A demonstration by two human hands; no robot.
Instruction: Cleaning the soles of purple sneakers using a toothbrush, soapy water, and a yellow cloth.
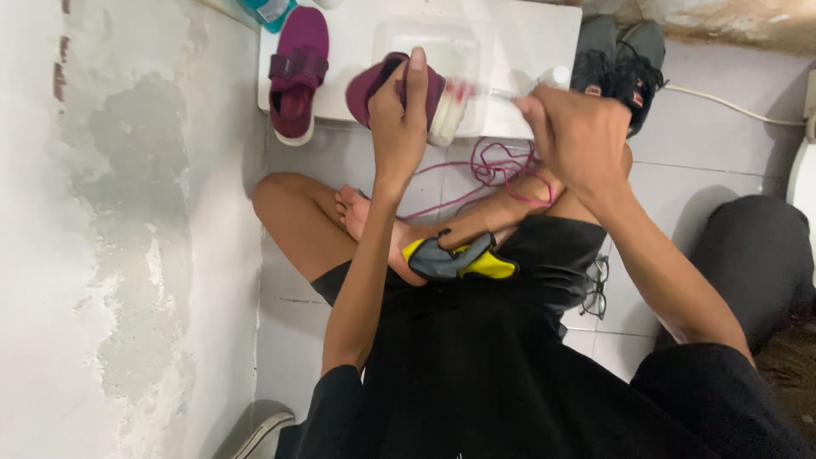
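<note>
Left hand (398,119): your fingers clamp the maroon knit shoe (399,85) at 12 o'clock.
Right hand (578,136): curled shut around a thin brush (484,92) touching the sole.
Edges: white tray (527,42) beneath; bare floor at 3 o'clock.

A pale wall (110,255) with peeling, patchy paint runs along the left, meeting a floor (722,144) of light grey tiles. A low white surface (527,34) stands at the top, a white cable (722,102) trailing beside it.

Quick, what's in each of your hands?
Left hand: closed on the maroon shoe.
Right hand: closed on a thin brush-like tool; exact kind cannot be told.
</note>
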